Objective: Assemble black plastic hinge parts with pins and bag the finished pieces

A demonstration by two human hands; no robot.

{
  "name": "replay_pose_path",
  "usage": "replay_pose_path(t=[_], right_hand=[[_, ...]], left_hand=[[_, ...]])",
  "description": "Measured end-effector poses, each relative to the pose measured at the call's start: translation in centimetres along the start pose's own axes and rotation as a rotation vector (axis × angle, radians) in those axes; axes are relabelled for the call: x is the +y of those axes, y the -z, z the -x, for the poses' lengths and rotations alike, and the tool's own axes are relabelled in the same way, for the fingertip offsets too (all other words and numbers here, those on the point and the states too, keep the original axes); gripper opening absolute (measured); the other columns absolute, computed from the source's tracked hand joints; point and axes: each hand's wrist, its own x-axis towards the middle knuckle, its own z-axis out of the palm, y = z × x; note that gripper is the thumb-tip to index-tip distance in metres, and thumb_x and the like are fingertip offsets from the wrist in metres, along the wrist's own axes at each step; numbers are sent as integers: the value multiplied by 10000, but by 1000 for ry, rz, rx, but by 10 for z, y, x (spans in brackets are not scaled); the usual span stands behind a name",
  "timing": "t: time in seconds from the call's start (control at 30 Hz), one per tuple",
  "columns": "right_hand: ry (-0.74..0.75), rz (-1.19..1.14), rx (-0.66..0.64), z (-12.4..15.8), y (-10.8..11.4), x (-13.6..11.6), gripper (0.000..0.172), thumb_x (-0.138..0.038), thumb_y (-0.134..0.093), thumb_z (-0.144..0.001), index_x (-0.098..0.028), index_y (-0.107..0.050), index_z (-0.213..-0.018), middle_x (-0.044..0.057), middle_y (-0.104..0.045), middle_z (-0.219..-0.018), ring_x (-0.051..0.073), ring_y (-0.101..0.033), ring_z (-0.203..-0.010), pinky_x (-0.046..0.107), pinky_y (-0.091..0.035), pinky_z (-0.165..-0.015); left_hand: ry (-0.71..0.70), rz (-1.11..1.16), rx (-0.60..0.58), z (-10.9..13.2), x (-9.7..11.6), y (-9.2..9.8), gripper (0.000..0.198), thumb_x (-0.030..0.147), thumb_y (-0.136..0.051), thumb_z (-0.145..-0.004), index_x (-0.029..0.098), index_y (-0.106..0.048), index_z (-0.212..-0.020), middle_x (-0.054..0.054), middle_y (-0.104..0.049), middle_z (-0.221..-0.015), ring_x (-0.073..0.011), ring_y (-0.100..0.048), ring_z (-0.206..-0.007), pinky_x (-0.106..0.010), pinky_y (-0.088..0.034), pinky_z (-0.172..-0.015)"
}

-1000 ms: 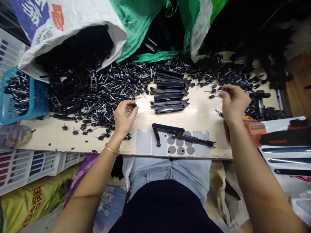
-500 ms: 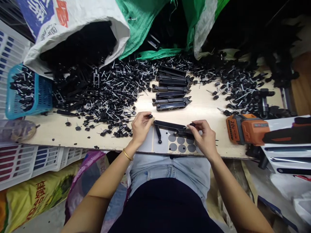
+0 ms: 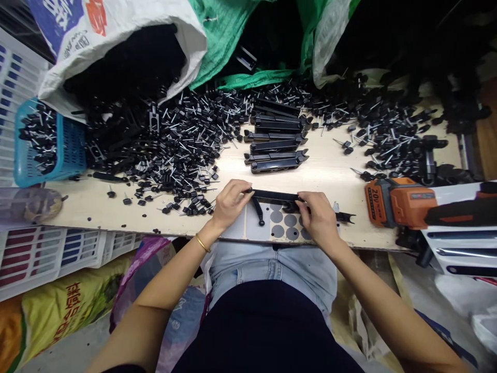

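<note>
A long black plastic bracket (image 3: 276,196) lies near the front edge of the wooden bench (image 3: 330,171), over a patch of grey dots. My left hand (image 3: 230,202) pinches its left end with curled fingers, and a small black pin seems to be between them. My right hand (image 3: 318,216) is closed over the bracket's middle, covering part of it; the bracket's tip sticks out to the right. Just behind lies a stack of finished black brackets (image 3: 276,139).
Heaps of small black pins with metal shafts (image 3: 182,140) spread across the bench's left and right back. A blue basket (image 3: 58,150) stands far left, open sacks at the back, an orange cordless drill (image 3: 399,199) at the right. White crates sit below left.
Both hands came in from the pin heaps to the bracket at the front edge. Since half a second ago they have settled closer onto it, left at its end, right over its middle.
</note>
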Motion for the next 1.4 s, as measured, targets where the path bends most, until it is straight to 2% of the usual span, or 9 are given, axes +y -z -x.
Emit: replay_pose_path(t=[0.1, 0.23, 0.37, 0.5, 0.7, 0.83, 1.1, 1.23, 1.4], right_hand=[[7, 2, 0, 2, -4, 5, 165, -258, -460, -920, -217, -595, -1006, 85, -678, -974, 236, -594, -921, 382, -503, -808], [27, 48, -20, 12, -6, 13, 269, -257, -437, -929, -213, -563, -1163, 96, -668, -1065, 243, -597, -975, 394, -497, -847], [142, 187, -143, 28, -3, 25, 549, -329, -502, -905, -183, -350, -1412, 144, -579, -1264, 286, -546, -1083, 438, -459, -892], [158, 279, -147, 36, -6, 33, 690, -336, -515, -895, -184, -195, -1488, 159, -551, -1297, 306, -526, -1091, 464, -417, -903], [169, 312, -113, 36, -11, 34, 684, -308, -490, -905, -196, -166, -1497, 140, -578, -1248, 285, -529, -1040, 436, -395, -883], [159, 331, -118, 36, -13, 34, 682, -296, -476, -904, -192, -160, -1500, 141, -575, -1240, 284, -520, -1035, 432, -378, -878], [171, 383, -119, 38, -13, 32, 667, -289, -446, -913, -137, -164, -1498, 136, -605, -1123, 258, -498, -952, 381, -363, -814], [157, 430, -88, 36, -19, 35, 604, -276, -437, -916, -134, -256, -1475, 126, -608, -998, 248, -473, -860, 366, -351, -744], [224, 502, -113, 27, -18, 45, 497, -260, -406, -942, -156, -363, -1426, 106, -597, -909, 237, -449, -812, 347, -326, -692]], left_hand=[[-47, -39, -59, 0, 5, 2, 70, 223, -577, -893, 170, -609, -925, -45, -680, -884, -136, -656, -854, -263, -573, -746], [13, -86, 26, 1, 7, 1, 92, 252, -575, -898, 166, -599, -919, -45, -675, -861, -137, -655, -834, -250, -574, -702], [-51, -136, 12, 2, 6, -4, 92, 239, -549, -913, 170, -606, -931, -47, -683, -878, -136, -661, -843, -264, -572, -748], [-36, -105, 29, -2, 3, -7, 109, 256, -560, -908, 160, -604, -936, -47, -678, -876, -131, -657, -831, -248, -570, -716], [-183, -116, -168, -3, 6, 10, 136, 192, -531, -918, 160, -632, -1003, -75, -700, -965, -154, -667, -927, -291, -563, -830], [-195, -116, -314, -13, 2, 13, 153, 239, -543, -915, 156, -659, -972, -68, -714, -912, -161, -674, -859, -310, -570, -776], [-37, -6, -409, -31, -16, 4, 56, 184, -681, -802, 166, -693, -853, -44, -724, -843, -174, -666, -814, -305, -532, -757], [90, -31, -535, -38, -9, 5, 63, 149, -673, -783, 163, -679, -844, -24, -715, -813, -149, -652, -725, -256, -495, -687], [55, -146, -649, -48, 2, 7, 125, 81, -583, -786, 163, -649, -854, -27, -686, -843, -161, -625, -772, -255, -457, -702]])
